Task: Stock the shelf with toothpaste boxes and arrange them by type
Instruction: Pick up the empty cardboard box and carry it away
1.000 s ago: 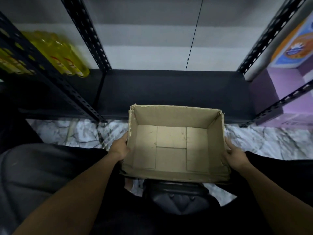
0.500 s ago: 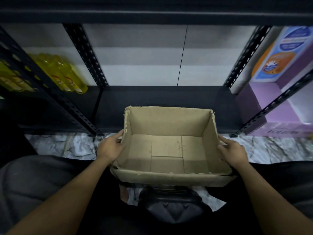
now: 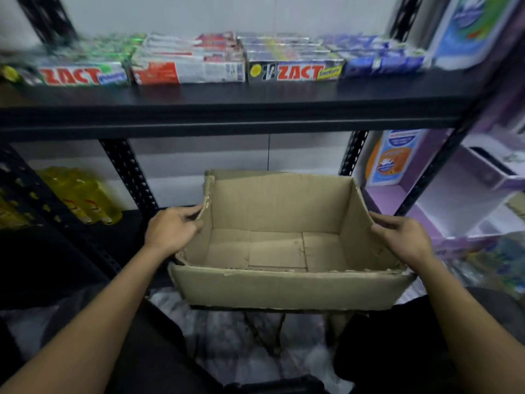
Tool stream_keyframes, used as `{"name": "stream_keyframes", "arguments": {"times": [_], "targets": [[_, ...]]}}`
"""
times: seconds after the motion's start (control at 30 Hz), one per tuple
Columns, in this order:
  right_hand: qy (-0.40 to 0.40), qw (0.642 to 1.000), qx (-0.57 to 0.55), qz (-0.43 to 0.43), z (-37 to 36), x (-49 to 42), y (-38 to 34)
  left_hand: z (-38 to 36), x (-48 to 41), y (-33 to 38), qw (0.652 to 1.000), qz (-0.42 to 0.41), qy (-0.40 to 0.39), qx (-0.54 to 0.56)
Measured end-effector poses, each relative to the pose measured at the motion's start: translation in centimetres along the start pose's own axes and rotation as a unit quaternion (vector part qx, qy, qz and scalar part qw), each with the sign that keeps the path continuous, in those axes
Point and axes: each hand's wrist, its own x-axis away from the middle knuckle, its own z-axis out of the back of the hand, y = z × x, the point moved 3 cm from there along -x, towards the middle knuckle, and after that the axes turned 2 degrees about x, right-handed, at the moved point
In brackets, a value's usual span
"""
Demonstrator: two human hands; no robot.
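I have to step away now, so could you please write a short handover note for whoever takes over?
Left hand and right hand each grip a side wall of the cardboard box, which is empty.
Toothpaste boxes lie on the upper shelf in four side-by-side groups.
Done: stocking looks finished.
Left: set the box aside; check the blurred rows.

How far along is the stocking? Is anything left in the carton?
Done: the upper shelf holds four side-by-side stacks, green ZACT boxes, red-and-white boxes, black ZACT boxes and blue boxes, each type together. In hand: the left hand and right hand grip the side walls of the carton, which is empty. Left: seemingly only putting the carton away; blur hides fine alignment.
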Motion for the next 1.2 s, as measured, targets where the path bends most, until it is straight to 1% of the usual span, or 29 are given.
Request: {"name": "stream_keyframes", "arguments": {"times": [0.1, 0.23, 0.37, 0.5, 0.6, 0.73, 0.9, 1.07, 1.2], "targets": [[0.017, 1.0, -0.014, -0.005, 3.9, -0.7, 0.2, 0.1, -1.1, 3.5, 0.999, -0.031, -0.013, 0.017], [0.044, 0.999, -0.004, -0.007, 9.1, -0.4, 0.4, -1.0, -2.5, 7.9, 0.996, -0.06, -0.046, 0.043], [0.071, 0.997, 0.02, -0.018, 13.6, 1.0, 1.2, -3.2, -3.2, 12.2, 0.992, -0.088, -0.078, 0.054], [0.104, 0.991, 0.063, -0.056, 17.7, 3.2, 3.2, -6.2, -3.3, 16.1, 0.984, -0.114, -0.125, 0.063], [0.132, 0.983, 0.084, -0.098, 20.7, 5.6, 5.5, -8.5, -2.4, 19.4, 0.974, -0.152, -0.161, 0.057], [0.184, 0.967, 0.106, -0.143, 24.2, 9.4, 7.6, -11.4, -0.9, 23.7, 0.961, -0.199, -0.186, 0.049], [0.268, 0.937, 0.116, -0.193, 27.8, 14.6, 10.6, -14.5, 2.0, 29.2, 0.937, -0.268, -0.216, 0.055], [0.343, 0.907, 0.113, -0.216, 32.3, 19.7, 11.2, -16.2, 4.7, 34.9, 0.925, -0.322, -0.199, 0.032], [0.372, 0.892, 0.126, -0.224, 36.0, 22.1, 11.3, -15.6, 7.3, 39.1, 0.916, -0.362, -0.171, 0.021]]}}
